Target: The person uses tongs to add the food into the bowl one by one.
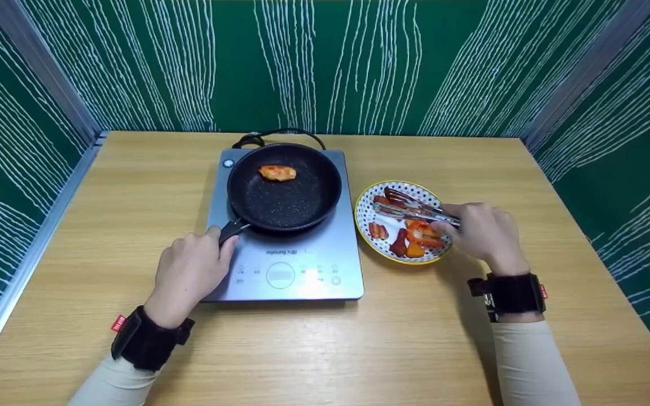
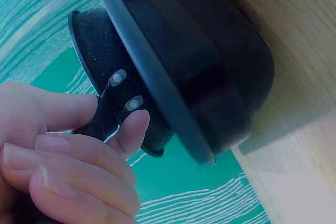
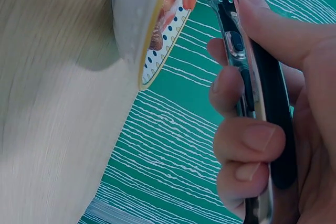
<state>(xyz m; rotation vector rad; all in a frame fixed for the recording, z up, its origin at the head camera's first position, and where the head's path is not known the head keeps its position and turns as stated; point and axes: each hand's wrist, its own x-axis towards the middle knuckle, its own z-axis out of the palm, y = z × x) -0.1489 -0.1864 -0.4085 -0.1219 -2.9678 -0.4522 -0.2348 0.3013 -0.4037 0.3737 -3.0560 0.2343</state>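
Observation:
In the head view my left hand (image 1: pixel 192 265) grips the black handle (image 1: pixel 233 230) of a dark speckled frying pan (image 1: pixel 285 206) on an induction cooker. One browned piece of food (image 1: pixel 278 173), like a chicken wing, lies toward the back of the pan. My right hand (image 1: pixel 482 234) holds metal tongs (image 1: pixel 415 211) with black grips, its fingers wrapped round them in the right wrist view. The tongs' ends are over a dotted, yellow-rimmed plate (image 1: pixel 363 225), among reddish and orange food pieces (image 1: pixel 415 239). Whether the tongs pinch a piece I cannot tell.
The silver induction cooker (image 1: pixel 313 282) stands on a wooden table (image 1: pixel 280 349), its black cord (image 1: pixel 288 131) looped behind. Green walls (image 1: pixel 381 67) with white lines enclose the back and sides. The plate sits close to the cooker's right edge.

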